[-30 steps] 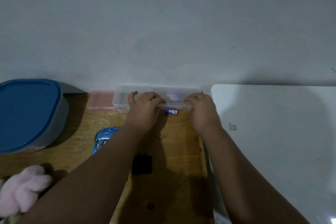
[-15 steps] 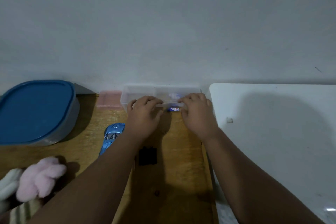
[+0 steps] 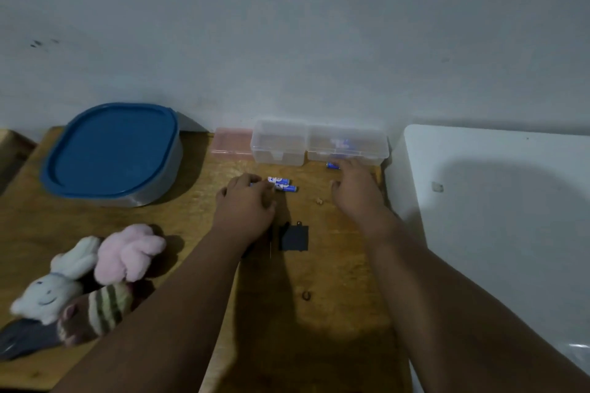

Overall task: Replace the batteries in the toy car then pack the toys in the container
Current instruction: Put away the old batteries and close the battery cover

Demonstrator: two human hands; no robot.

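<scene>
Wooden tabletop (image 3: pixel 335 313), dim light; a white surface (image 3: pixel 510 217) abuts it on the right. Nearest, at the left edge, plush toys (image 3: pixel 95 281) in a heap: a white rabbit, a pink one and a striped one, all touching. Farther in, between the two forearms, a black battery cover (image 3: pixel 293 238) lies flat on the wood. Left hand (image 3: pixel 245 204) is just beyond it, knuckles up, fingers curled down, fingertips at the near ends of two blue batteries (image 3: pixel 282 184) lying side by side; cannot tell whether it grips anything. Right hand (image 3: pixel 354 191) is palm down, fingers stretched and relaxed, holding nothing, tips at a lone battery (image 3: pixel 331 165) just in front of the clear box (image 3: pixel 348 147). Something blue inside that box, blurred. Second clear box (image 3: pixel 277 147) touches its left side, with a pink box (image 3: pixel 233 145) next along; all three sit against the wall (image 3: pixel 287 41). Blue-lidded container (image 3: pixel 111 153) is far left, lid on, well apart from the batteries.
</scene>
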